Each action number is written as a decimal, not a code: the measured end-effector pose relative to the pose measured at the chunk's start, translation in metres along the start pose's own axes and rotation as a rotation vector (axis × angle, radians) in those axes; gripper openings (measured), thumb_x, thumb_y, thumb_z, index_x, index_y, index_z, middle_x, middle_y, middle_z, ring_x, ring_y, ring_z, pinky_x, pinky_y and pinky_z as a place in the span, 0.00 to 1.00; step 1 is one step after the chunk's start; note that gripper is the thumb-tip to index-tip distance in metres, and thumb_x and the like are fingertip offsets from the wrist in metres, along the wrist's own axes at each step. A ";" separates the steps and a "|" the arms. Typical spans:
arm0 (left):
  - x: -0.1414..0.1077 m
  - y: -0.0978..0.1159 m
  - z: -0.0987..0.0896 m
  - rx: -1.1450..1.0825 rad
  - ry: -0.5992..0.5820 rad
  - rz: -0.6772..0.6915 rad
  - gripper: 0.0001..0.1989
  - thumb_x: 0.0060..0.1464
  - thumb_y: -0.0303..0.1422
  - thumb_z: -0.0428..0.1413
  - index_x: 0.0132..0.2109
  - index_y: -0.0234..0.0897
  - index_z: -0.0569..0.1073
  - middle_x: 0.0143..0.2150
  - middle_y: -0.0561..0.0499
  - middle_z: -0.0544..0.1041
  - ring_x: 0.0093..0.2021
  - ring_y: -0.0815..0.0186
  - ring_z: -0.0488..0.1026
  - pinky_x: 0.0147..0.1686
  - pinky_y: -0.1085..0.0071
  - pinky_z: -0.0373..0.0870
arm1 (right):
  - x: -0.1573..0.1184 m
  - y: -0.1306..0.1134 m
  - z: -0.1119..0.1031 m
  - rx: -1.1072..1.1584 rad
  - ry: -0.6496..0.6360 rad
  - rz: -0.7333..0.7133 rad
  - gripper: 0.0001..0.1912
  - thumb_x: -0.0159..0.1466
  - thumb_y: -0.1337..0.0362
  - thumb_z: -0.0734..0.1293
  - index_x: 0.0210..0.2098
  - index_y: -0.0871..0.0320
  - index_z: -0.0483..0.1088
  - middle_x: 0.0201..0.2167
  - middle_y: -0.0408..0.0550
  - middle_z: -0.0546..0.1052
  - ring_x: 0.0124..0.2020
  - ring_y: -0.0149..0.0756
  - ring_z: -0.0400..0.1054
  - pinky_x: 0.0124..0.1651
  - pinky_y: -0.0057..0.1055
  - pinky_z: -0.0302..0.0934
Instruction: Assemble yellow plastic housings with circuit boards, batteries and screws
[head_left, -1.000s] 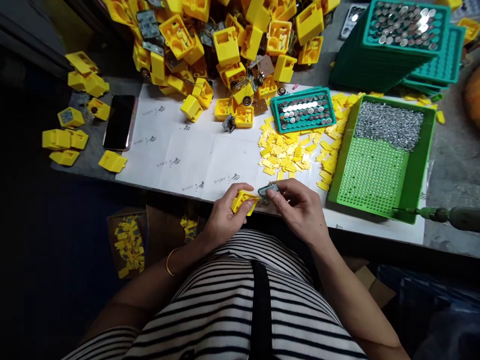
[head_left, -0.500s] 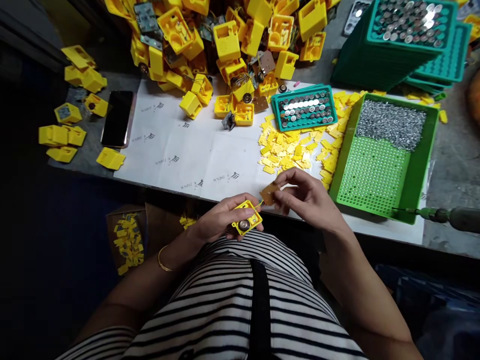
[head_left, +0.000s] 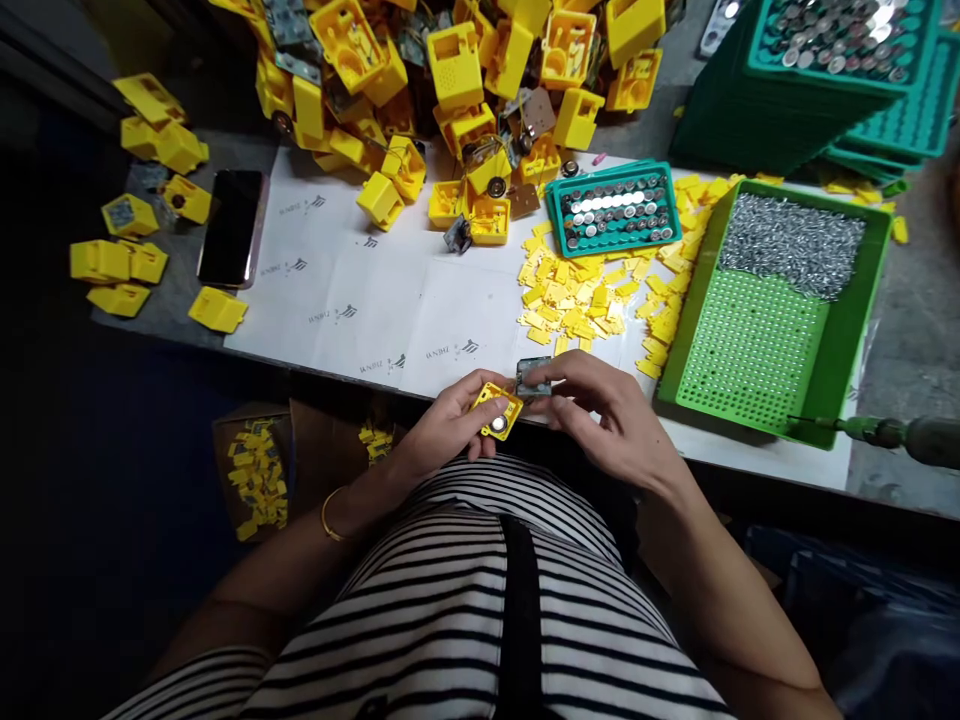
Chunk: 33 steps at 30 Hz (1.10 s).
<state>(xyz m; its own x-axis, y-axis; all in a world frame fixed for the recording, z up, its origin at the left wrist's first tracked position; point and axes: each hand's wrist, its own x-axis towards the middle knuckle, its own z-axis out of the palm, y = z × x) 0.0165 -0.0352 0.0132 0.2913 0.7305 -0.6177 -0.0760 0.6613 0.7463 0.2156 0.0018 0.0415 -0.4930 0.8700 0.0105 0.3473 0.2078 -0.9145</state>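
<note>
My left hand [head_left: 448, 425] grips a small open yellow case [head_left: 512, 411], with the thumb over its inside, where a round metal part shows. Just right of the case, my right hand [head_left: 600, 410] pinches a grey-green circuit board [head_left: 533, 376] between its fingers. The board sits close to the case's upper right edge; any wires between them are too small to make out. Both hands are over the front edge of the white-papered table [head_left: 420, 310], above the striped shirt.
Yellow cases [head_left: 455, 65] are heaped at the back. Small yellow pieces [head_left: 577, 290] lie near a teal tray of round cells [head_left: 619, 212]. At the right are a green basket of screws [head_left: 772, 350] and a screwdriver [head_left: 885, 432]. A phone [head_left: 231, 228] lies left.
The board has turned over from its brown face to its grey-green face. My left hand has tilted the case and moved it slightly up, and the view has shifted a little.
</note>
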 end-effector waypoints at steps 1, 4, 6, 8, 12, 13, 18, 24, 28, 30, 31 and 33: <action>0.001 0.000 0.000 -0.042 0.001 0.003 0.15 0.57 0.39 0.56 0.48 0.38 0.68 0.30 0.55 0.72 0.20 0.74 0.71 0.15 0.82 0.62 | -0.001 -0.001 0.003 0.006 0.023 -0.024 0.07 0.65 0.66 0.64 0.42 0.58 0.72 0.37 0.48 0.76 0.35 0.31 0.71 0.30 0.24 0.66; 0.000 0.003 -0.001 -0.182 -0.018 0.005 0.15 0.59 0.39 0.53 0.50 0.38 0.67 0.36 0.50 0.75 0.28 0.67 0.77 0.22 0.76 0.72 | -0.005 -0.001 0.015 -0.020 0.142 -0.102 0.03 0.65 0.67 0.65 0.39 0.58 0.70 0.34 0.46 0.74 0.34 0.30 0.70 0.32 0.24 0.67; 0.000 0.005 -0.001 -0.248 -0.019 0.016 0.15 0.59 0.38 0.52 0.51 0.38 0.67 0.39 0.48 0.77 0.33 0.64 0.78 0.28 0.71 0.75 | -0.010 0.001 0.023 -0.001 0.207 -0.129 0.07 0.65 0.69 0.66 0.43 0.56 0.67 0.36 0.45 0.74 0.35 0.29 0.71 0.35 0.25 0.68; -0.002 0.006 0.000 -0.286 0.006 0.029 0.15 0.59 0.37 0.53 0.52 0.38 0.68 0.41 0.48 0.77 0.37 0.64 0.78 0.35 0.68 0.77 | -0.014 0.002 0.028 0.005 0.226 -0.141 0.13 0.65 0.70 0.66 0.48 0.55 0.65 0.39 0.45 0.75 0.36 0.29 0.73 0.38 0.26 0.69; -0.004 0.007 0.003 -0.338 0.035 0.040 0.16 0.59 0.36 0.54 0.53 0.39 0.68 0.43 0.49 0.77 0.41 0.67 0.75 0.41 0.69 0.74 | -0.020 -0.003 0.031 -0.190 0.090 -0.232 0.09 0.66 0.70 0.64 0.45 0.55 0.69 0.40 0.47 0.78 0.42 0.35 0.72 0.45 0.34 0.67; -0.005 0.007 0.003 -0.346 0.030 0.039 0.16 0.59 0.36 0.54 0.53 0.40 0.67 0.43 0.49 0.77 0.41 0.67 0.75 0.41 0.70 0.73 | -0.021 -0.004 0.031 -0.242 0.054 -0.249 0.08 0.66 0.70 0.64 0.44 0.55 0.70 0.41 0.47 0.78 0.44 0.37 0.72 0.46 0.37 0.65; -0.010 0.012 0.005 -0.356 0.011 0.034 0.16 0.59 0.36 0.54 0.53 0.39 0.67 0.43 0.49 0.76 0.42 0.67 0.74 0.40 0.71 0.72 | -0.026 -0.012 0.036 -0.330 0.030 -0.257 0.09 0.65 0.73 0.61 0.41 0.56 0.69 0.43 0.46 0.79 0.52 0.41 0.67 0.52 0.42 0.60; -0.016 0.019 0.006 -0.302 -0.007 0.026 0.23 0.50 0.27 0.58 0.54 0.40 0.66 0.41 0.50 0.76 0.38 0.69 0.73 0.36 0.75 0.69 | -0.033 -0.017 0.036 -0.323 0.048 -0.224 0.10 0.64 0.74 0.62 0.43 0.55 0.67 0.44 0.45 0.79 0.51 0.41 0.66 0.51 0.41 0.61; -0.020 0.019 0.008 -0.289 -0.011 0.017 0.25 0.47 0.22 0.56 0.54 0.39 0.66 0.42 0.50 0.76 0.37 0.69 0.73 0.36 0.74 0.68 | -0.036 -0.019 0.033 -0.301 0.061 -0.231 0.12 0.64 0.74 0.63 0.44 0.54 0.68 0.43 0.45 0.79 0.51 0.41 0.67 0.51 0.41 0.62; -0.021 0.018 0.010 -0.262 -0.013 0.032 0.25 0.46 0.21 0.55 0.53 0.39 0.67 0.41 0.50 0.76 0.38 0.69 0.73 0.38 0.74 0.68 | -0.037 -0.020 0.032 -0.296 0.088 -0.235 0.11 0.64 0.74 0.63 0.44 0.54 0.68 0.42 0.46 0.79 0.49 0.41 0.68 0.51 0.41 0.63; -0.022 0.017 0.011 -0.243 -0.008 0.047 0.24 0.46 0.20 0.54 0.52 0.39 0.67 0.41 0.51 0.76 0.38 0.69 0.73 0.40 0.74 0.68 | -0.037 -0.020 0.032 -0.298 0.103 -0.234 0.11 0.64 0.73 0.64 0.44 0.54 0.68 0.42 0.46 0.79 0.49 0.41 0.68 0.50 0.41 0.63; -0.022 0.015 0.013 -0.205 0.023 0.090 0.23 0.45 0.19 0.54 0.50 0.39 0.68 0.40 0.52 0.76 0.40 0.70 0.72 0.42 0.74 0.68 | -0.038 -0.020 0.032 -0.305 0.121 -0.238 0.11 0.64 0.73 0.64 0.45 0.54 0.68 0.42 0.47 0.79 0.47 0.41 0.69 0.50 0.41 0.63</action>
<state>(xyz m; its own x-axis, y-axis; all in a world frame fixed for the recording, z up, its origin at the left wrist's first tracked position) 0.0210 -0.0435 0.0418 0.2534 0.7903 -0.5579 -0.2938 0.6123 0.7340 0.2017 -0.0498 0.0462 -0.4974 0.8238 0.2717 0.4642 0.5174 -0.7189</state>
